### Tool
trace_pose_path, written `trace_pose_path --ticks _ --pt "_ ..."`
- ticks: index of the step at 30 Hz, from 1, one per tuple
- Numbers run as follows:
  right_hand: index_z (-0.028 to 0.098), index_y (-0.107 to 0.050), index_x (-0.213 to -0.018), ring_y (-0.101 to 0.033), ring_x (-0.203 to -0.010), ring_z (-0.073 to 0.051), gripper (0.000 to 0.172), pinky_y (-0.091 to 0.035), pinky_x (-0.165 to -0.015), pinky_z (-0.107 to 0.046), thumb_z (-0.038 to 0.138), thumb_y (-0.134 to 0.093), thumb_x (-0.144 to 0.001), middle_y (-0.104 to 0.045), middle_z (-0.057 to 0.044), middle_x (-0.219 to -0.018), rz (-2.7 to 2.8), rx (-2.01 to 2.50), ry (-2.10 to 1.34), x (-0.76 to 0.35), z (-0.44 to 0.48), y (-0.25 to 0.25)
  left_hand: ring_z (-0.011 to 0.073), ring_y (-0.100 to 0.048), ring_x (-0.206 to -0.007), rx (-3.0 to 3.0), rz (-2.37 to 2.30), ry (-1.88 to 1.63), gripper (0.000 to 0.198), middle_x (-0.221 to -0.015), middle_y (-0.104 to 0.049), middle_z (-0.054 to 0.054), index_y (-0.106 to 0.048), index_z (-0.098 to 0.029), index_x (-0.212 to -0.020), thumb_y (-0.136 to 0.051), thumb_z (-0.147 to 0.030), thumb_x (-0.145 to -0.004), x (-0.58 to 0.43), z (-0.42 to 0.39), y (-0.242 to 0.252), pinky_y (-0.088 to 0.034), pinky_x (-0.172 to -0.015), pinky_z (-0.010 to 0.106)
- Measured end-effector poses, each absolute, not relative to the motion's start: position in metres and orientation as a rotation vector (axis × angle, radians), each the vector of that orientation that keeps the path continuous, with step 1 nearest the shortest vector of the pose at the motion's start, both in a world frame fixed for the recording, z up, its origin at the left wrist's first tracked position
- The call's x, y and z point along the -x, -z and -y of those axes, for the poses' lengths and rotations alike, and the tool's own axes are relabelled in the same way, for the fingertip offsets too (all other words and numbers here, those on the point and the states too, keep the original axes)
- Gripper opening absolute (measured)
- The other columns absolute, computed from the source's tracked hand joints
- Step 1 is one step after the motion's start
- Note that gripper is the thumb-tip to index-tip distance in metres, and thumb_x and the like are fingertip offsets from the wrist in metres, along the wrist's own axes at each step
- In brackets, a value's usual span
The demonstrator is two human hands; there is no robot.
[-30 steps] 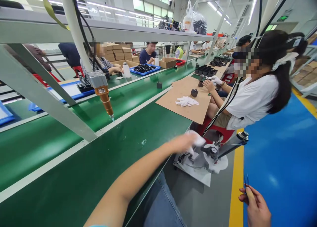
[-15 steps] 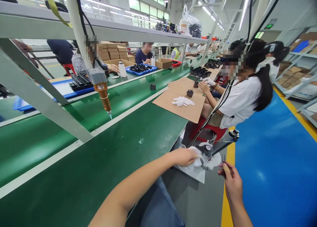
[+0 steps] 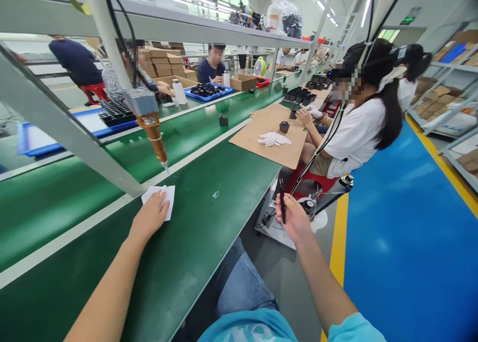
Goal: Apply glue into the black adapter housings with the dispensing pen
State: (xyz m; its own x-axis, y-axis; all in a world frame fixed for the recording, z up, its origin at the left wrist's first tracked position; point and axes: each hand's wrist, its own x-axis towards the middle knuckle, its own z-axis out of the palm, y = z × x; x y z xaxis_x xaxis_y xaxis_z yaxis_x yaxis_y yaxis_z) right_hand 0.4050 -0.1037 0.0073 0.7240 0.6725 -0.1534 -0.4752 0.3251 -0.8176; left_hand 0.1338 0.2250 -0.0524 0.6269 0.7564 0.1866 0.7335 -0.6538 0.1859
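My left hand (image 3: 150,213) is on the green work surface (image 3: 209,227), its fingers bent over a white wipe (image 3: 170,197) and pressing it down at the pale strip. Just above and beyond the wipe hangs an orange-brown dispensing nozzle (image 3: 154,139) with a thin pale tip. Black tweezers (image 3: 282,202), points up, are gripped in my right hand (image 3: 297,220) off the near edge of the bench. A small whitish smear (image 3: 214,195) marks the green surface between my hands.
A slanted grey frame bar (image 3: 85,153) crosses at the left. Farther along the bench lie a cardboard sheet (image 3: 250,145), a white glove (image 3: 274,139) and a small black part (image 3: 284,127). A co-worker in a white shirt (image 3: 360,128) sits at the right, behind hanging cables.
My left hand has swung left from beyond the bench edge onto the green surface, carrying the white wipe. My right hand has moved left and up with the tweezers.
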Motion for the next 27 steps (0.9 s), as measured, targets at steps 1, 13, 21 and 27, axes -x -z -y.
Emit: trace_pose_path --ticks 1,13,21,27 --pt "0.02 -0.067 -0.087 -0.052 -0.054 -0.008 0.028 -0.043 -0.041 -0.019 0.039 -0.076 -0.069 -0.061 0.001 -0.078 0.258 0.997 -0.769 -0.402 0.098 -0.006 0.0278 -0.041 -0.135 -2.767 -1.25 -0.379 0.054 -0.142 -0.049 0.014 -0.052 -0.008 -0.132 -0.031 -0.035 -0.09 -0.129 -0.223 0.056 -0.035 -0.112 0.042" --pt "0.019 -0.064 -0.1 -0.061 -0.069 -0.017 0.042 -0.051 -0.064 -0.033 0.055 -0.055 -0.08 -0.064 -0.005 -0.084 0.989 1.661 -0.343 -0.42 -0.012 0.012 0.0258 -0.038 -0.138 -2.696 -1.252 -0.41 0.047 -0.147 -0.043 0.013 -0.05 -0.01 -0.134 -0.037 -0.03 -0.094 -0.134 -0.209 0.05 -0.032 -0.114 0.039" --pt "0.016 -0.069 -0.08 -0.056 -0.084 -0.026 0.026 -0.043 -0.081 -0.042 0.036 -0.051 -0.08 -0.062 -0.011 -0.081 1.185 1.994 0.098 -0.465 -0.067 0.03 0.0282 -0.035 -0.139 -2.674 -1.274 -0.417 0.048 -0.148 -0.041 0.014 -0.047 -0.008 -0.136 -0.034 -0.027 -0.095 -0.137 -0.202 0.046 -0.033 -0.112 0.044" --pt "0.016 -0.067 -0.099 -0.055 -0.096 -0.028 0.03 -0.044 -0.085 -0.043 0.034 -0.047 -0.085 -0.064 -0.014 -0.097 1.225 1.984 0.305 -0.463 -0.065 0.041 0.0306 -0.032 -0.14 -2.644 -1.388 -0.451 0.049 -0.148 -0.04 0.018 -0.046 -0.007 -0.136 -0.033 -0.03 -0.095 -0.137 -0.204 0.047 -0.028 -0.114 0.047"
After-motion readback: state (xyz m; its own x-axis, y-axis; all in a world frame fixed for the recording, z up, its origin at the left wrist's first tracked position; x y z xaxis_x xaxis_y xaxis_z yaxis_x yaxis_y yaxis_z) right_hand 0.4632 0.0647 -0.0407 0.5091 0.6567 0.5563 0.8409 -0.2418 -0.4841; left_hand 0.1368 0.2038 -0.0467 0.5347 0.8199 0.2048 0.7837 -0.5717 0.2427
